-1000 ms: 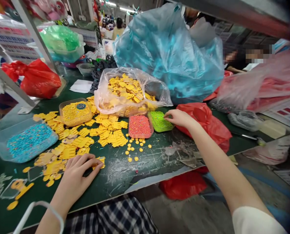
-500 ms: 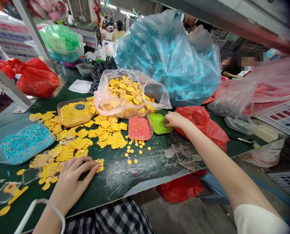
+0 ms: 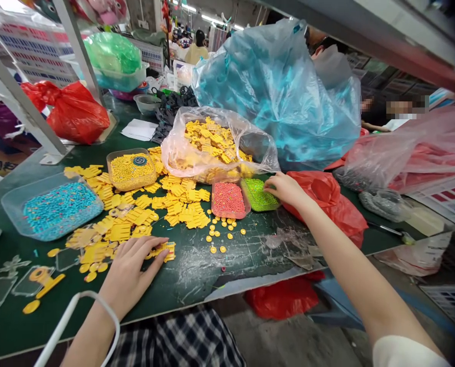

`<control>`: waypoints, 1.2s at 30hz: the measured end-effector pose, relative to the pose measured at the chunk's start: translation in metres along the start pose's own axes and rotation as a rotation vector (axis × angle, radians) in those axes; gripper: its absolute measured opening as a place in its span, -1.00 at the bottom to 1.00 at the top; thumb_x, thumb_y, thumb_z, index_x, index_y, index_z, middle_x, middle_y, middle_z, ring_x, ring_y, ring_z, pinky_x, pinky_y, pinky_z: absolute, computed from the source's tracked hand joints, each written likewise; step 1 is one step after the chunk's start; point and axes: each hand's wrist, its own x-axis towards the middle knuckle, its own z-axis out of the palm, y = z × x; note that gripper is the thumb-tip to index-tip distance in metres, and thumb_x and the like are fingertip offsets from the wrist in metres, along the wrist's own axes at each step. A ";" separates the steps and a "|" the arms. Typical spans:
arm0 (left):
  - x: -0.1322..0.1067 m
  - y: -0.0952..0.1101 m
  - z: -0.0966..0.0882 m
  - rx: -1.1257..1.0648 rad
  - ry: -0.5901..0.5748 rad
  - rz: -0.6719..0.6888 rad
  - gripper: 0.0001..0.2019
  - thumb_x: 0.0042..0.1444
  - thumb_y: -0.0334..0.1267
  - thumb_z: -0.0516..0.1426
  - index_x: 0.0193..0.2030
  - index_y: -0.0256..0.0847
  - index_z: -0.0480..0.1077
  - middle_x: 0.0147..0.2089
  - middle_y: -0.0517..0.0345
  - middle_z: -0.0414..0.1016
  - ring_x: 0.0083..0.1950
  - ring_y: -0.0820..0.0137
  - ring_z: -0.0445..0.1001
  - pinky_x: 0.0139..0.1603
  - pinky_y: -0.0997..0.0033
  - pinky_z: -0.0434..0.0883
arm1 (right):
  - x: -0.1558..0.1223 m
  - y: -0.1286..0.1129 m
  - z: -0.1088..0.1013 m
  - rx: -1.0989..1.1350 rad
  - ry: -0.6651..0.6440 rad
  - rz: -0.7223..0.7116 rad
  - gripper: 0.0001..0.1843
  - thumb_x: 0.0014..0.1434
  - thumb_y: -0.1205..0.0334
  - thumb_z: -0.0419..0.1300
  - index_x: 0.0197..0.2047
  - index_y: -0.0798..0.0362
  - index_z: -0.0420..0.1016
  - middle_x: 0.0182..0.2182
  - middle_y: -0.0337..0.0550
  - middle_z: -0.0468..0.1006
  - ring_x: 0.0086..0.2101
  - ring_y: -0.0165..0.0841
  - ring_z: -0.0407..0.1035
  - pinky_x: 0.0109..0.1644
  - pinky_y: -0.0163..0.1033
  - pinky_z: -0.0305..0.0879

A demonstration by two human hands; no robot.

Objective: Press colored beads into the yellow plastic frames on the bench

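The yellow piece (image 3: 170, 252) lies at the tips of the left hand (image 3: 131, 275), held between thumb and forefinger down at the table (image 3: 189, 290). The right hand (image 3: 286, 188) reaches over the green tray (image 3: 268, 208), its bent fingertips at the green beads (image 3: 256, 188); whether they pinch any cannot be told.

Just left of the right hand's tray, beside it, stands the pink tray (image 3: 229, 215) of red beads (image 3: 227, 196). Small yellow discs (image 3: 222, 249) are strewn in front of that, between the two hands, and a single red bead (image 3: 223, 269) lies to the right of the left grip, well apart from it.

Beyond the left grip spreads a heap of yellow parts (image 3: 189, 215). Behind the heap sits the yellow tray (image 3: 135, 185), and farther left of the grip the blue tray (image 3: 14, 205). Past the pink tray is a clear bag (image 3: 173, 158) with more yellow parts. Near the right hand, on its right, lies a red bag (image 3: 338, 204); behind both hands rises a big blue bag (image 3: 277, 97).
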 end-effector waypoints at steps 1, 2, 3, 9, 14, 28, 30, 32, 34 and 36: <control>0.000 0.000 0.000 -0.003 0.001 -0.001 -0.57 0.31 0.13 -0.06 -0.12 -0.12 0.46 -0.19 0.09 0.59 -0.12 0.23 0.51 -0.06 0.22 0.39 | -0.001 -0.001 -0.002 0.031 0.037 0.002 -0.77 0.27 0.26 0.11 -0.11 0.08 0.59 -0.16 -0.01 0.58 -0.08 -0.16 0.35 -0.05 -0.17 0.23; 0.000 0.000 0.000 -0.006 0.001 0.001 -0.58 0.31 0.12 -0.06 -0.12 -0.12 0.46 -0.19 0.09 0.59 -0.12 0.23 0.50 -0.05 0.22 0.39 | -0.002 -0.002 -0.005 0.084 0.077 0.006 -0.77 0.28 0.26 0.11 -0.12 0.08 0.59 -0.15 -0.03 0.58 -0.08 -0.16 0.35 -0.03 -0.16 0.24; 0.000 0.000 0.000 -0.010 0.003 0.003 -0.59 0.31 0.10 -0.05 -0.12 -0.12 0.46 -0.19 0.09 0.59 -0.12 0.23 0.50 -0.05 0.22 0.39 | -0.003 -0.004 -0.007 0.161 0.123 0.016 -0.77 0.27 0.25 0.11 -0.14 0.07 0.59 -0.17 -0.03 0.59 -0.09 -0.16 0.35 -0.03 -0.15 0.25; -0.001 -0.002 0.000 -0.035 0.030 -0.008 -0.64 0.30 0.07 -0.01 -0.14 -0.11 0.47 -0.17 0.10 0.58 -0.13 0.24 0.50 -0.05 0.20 0.40 | -0.008 -0.026 -0.024 0.849 0.357 0.039 -0.72 0.14 0.00 0.24 -0.27 0.05 0.59 -0.26 -0.06 0.59 -0.22 -0.22 0.42 -0.07 -0.10 0.32; 0.001 0.005 -0.002 -0.068 0.087 0.013 -0.71 0.31 0.00 0.02 -0.16 -0.09 0.48 -0.20 0.13 0.58 -0.13 0.25 0.49 -0.05 0.22 0.40 | -0.017 -0.052 -0.040 1.378 0.534 -0.055 -0.62 -0.03 -0.15 0.36 -0.35 0.00 0.55 -0.37 -0.20 0.56 -0.32 -0.35 0.42 -0.17 -0.20 0.37; -0.004 0.003 -0.011 -0.002 -0.002 -0.088 -0.78 0.31 -0.16 0.04 -0.11 -0.13 0.50 -0.13 0.11 0.57 -0.06 0.25 0.46 -0.01 0.20 0.34 | -0.047 -0.195 -0.032 1.091 0.095 -0.584 -0.92 0.23 0.24 0.27 -0.31 0.03 0.54 -0.36 -0.23 0.57 -0.27 -0.38 0.36 -0.17 -0.25 0.28; -0.005 0.003 -0.010 0.012 -0.069 -0.056 -0.77 0.32 -0.17 0.03 -0.06 -0.11 0.49 -0.09 0.11 0.56 -0.03 0.25 0.44 0.01 0.19 0.33 | -0.053 -0.216 -0.022 0.985 0.098 -0.641 -0.95 0.22 0.34 0.26 -0.30 0.04 0.53 -0.35 -0.21 0.58 -0.23 -0.34 0.34 -0.14 -0.23 0.28; -0.006 0.003 -0.008 0.034 -0.101 -0.042 -0.75 0.33 -0.18 0.02 -0.01 -0.10 0.48 -0.05 0.10 0.55 -0.02 0.26 0.43 0.03 0.18 0.32 | -0.058 -0.230 -0.014 0.910 0.131 -0.647 -0.95 0.22 0.34 0.25 -0.30 0.06 0.52 -0.35 -0.17 0.57 -0.24 -0.31 0.32 -0.16 -0.22 0.29; -0.007 0.003 -0.007 0.052 -0.116 -0.045 -0.75 0.34 -0.20 0.02 0.03 -0.11 0.47 -0.04 0.08 0.55 -0.01 0.25 0.42 0.04 0.17 0.32 | -0.061 -0.240 -0.008 0.868 0.176 -0.631 -0.91 0.26 0.32 0.20 -0.30 0.05 0.52 -0.35 -0.14 0.56 -0.24 -0.29 0.30 -0.18 -0.21 0.30; -0.008 0.004 -0.006 0.060 -0.127 -0.044 -0.75 0.34 -0.22 0.01 0.03 -0.12 0.46 -0.04 0.08 0.54 0.00 0.25 0.42 0.05 0.16 0.31 | -0.062 -0.246 -0.004 0.850 0.223 -0.610 -0.87 0.29 0.30 0.17 -0.30 0.05 0.52 -0.36 -0.13 0.54 -0.24 -0.27 0.30 -0.19 -0.20 0.31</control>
